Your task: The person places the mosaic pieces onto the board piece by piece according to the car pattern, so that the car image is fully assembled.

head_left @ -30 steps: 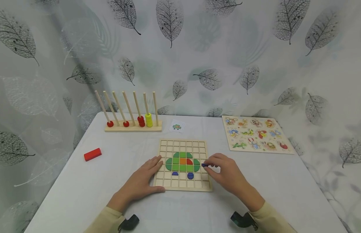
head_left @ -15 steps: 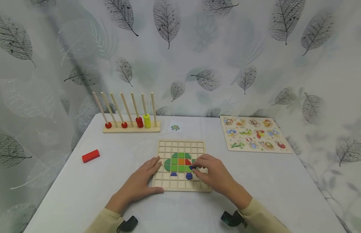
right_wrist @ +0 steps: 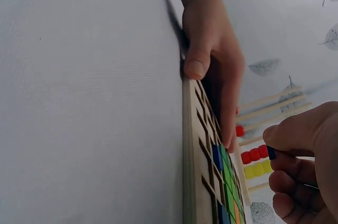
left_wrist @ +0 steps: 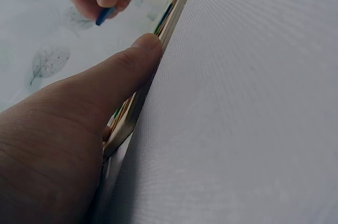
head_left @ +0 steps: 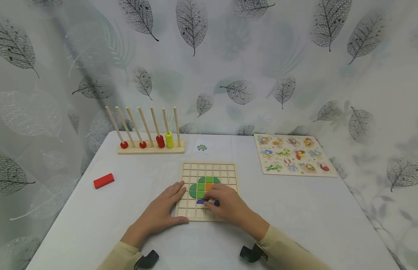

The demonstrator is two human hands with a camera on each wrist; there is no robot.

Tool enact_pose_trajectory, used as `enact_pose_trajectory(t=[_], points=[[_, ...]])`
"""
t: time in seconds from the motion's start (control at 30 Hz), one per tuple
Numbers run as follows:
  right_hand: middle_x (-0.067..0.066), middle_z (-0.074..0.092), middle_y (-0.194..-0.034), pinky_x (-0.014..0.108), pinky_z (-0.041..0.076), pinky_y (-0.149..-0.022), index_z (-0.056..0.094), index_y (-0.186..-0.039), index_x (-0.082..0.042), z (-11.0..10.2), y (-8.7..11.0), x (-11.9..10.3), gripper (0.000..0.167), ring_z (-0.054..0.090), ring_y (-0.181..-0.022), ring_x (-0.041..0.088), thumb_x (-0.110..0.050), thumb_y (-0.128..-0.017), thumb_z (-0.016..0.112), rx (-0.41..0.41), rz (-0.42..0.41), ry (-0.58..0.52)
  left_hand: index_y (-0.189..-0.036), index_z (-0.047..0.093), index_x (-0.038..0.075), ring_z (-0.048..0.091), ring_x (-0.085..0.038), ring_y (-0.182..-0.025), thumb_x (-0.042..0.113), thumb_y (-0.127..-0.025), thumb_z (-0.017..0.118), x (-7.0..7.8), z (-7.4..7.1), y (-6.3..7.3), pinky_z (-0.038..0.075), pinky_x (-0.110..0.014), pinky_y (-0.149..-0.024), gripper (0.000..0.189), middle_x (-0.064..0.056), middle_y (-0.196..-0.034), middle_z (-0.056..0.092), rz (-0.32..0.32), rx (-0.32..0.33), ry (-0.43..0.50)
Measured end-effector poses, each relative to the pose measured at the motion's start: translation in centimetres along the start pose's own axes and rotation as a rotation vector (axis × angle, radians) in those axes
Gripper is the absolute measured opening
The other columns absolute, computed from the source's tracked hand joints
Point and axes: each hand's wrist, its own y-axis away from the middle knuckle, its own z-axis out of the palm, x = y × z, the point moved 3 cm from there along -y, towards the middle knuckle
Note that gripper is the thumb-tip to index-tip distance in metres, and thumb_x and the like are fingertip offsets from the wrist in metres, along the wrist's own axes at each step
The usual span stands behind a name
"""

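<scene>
On the wooden grid board (head_left: 192,215) lie green tiles (head_left: 201,186) and an orange tile (head_left: 209,186). My left hand (head_left: 161,208) rests at the board's near-left corner, fingers fairly straight along the left side and thumb (left_wrist: 142,49) along the near edge. Between thumb and fingertips my right hand (head_left: 230,206) pinches a small dark blue tile (right_wrist: 271,152), held above the board. Just beside it in the head view, a blue half-round tile (head_left: 200,201) sits in a cell. Another blue tile (head_left: 217,203) is partly covered by the right hand, which also hides the board's right part.
Behind the board lies a small picture card (head_left: 202,146). A wooden peg stand (head_left: 151,150) with red and yellow beads stands back left, a red block (head_left: 104,181) nearer. An insect puzzle board (head_left: 293,155) lies back right. A leaf-patterned curtain hangs behind the white table.
My right hand has carried the blue tile leftward, from the board's right edge to over its lower middle. The left hand stays at the corner.
</scene>
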Motion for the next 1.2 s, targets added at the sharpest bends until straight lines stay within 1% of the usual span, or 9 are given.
enact_pose_trajectory(t=[0.13,0.27,0.43,0.57,0.83,1.1,1.2], points=[[-0.007,0.069,-0.097,0.028,0.055,-0.078,0.083,-0.102,-0.014,1.4,-0.5,-0.1,0.009,0.059,-0.088,0.01,-0.016,-0.094,0.087,-0.036,-0.012,0.03,-0.168,0.043,0.011,0.025,-0.029,-0.163,0.075,-0.085,0.079,0.0,0.0,0.0,0.032,-0.057,-0.126,0.111,-0.003,-0.178,0.027,-0.009,-0.008,0.01],[-0.008,0.068,-0.094,0.028,0.055,-0.079,0.083,-0.1,-0.015,2.4,-0.6,-0.1,0.007,0.059,-0.089,0.01,-0.018,-0.094,0.087,-0.065,-0.005,0.098,-0.168,0.042,0.012,0.025,-0.029,-0.163,0.074,-0.085,0.079,0.0,0.2,0.0,0.031,-0.056,-0.127,0.111,-0.002,-0.178,0.027,-0.013,-0.016,0.005],[-0.008,0.065,-0.091,0.025,0.054,-0.074,0.084,-0.1,-0.014,2.8,-0.6,-0.1,0.008,0.057,-0.085,0.009,-0.017,-0.093,0.087,-0.078,-0.018,0.16,-0.167,0.043,0.011,0.026,-0.031,-0.162,0.074,-0.085,0.079,0.1,0.1,0.0,0.031,-0.056,-0.126,0.11,-0.002,-0.178,0.027,-0.011,-0.012,-0.003],[-0.007,0.066,-0.091,0.024,0.054,-0.075,0.085,-0.101,-0.015,2.8,-0.5,-0.2,0.008,0.059,-0.086,0.01,-0.017,-0.093,0.088,-0.072,-0.04,0.182,-0.167,0.044,0.011,0.027,-0.031,-0.162,0.075,-0.084,0.079,0.2,0.0,-0.1,0.032,-0.056,-0.126,0.111,-0.002,-0.178,0.028,-0.012,-0.007,-0.004],[-0.007,0.068,-0.092,0.026,0.056,-0.078,0.085,-0.1,-0.015,2.9,-0.5,-0.1,0.009,0.061,-0.088,0.011,-0.016,-0.092,0.089,-0.078,-0.06,0.186,-0.167,0.045,0.011,0.026,-0.031,-0.162,0.075,-0.084,0.08,0.1,0.2,-0.1,0.031,-0.056,-0.127,0.11,-0.002,-0.178,0.028,-0.017,-0.011,0.006],[-0.007,0.071,-0.092,0.028,0.057,-0.08,0.084,-0.099,-0.015,3.0,-0.6,0.0,0.008,0.062,-0.089,0.011,-0.015,-0.093,0.089,-0.078,-0.041,0.152,-0.167,0.044,0.011,0.025,-0.03,-0.163,0.074,-0.084,0.08,0.1,0.2,-0.1,0.03,-0.055,-0.127,0.111,-0.001,-0.178,0.027,-0.024,-0.016,0.011],[-0.008,0.072,-0.092,0.028,0.056,-0.08,0.085,-0.099,-0.016,3.1,-0.6,0.1,0.008,0.062,-0.088,0.01,-0.018,-0.093,0.089,-0.083,-0.041,0.155,-0.167,0.044,0.011,0.025,-0.031,-0.163,0.074,-0.084,0.08,0.0,0.3,0.0,0.03,-0.056,-0.127,0.111,-0.002,-0.178,0.027,-0.025,-0.014,0.018]])
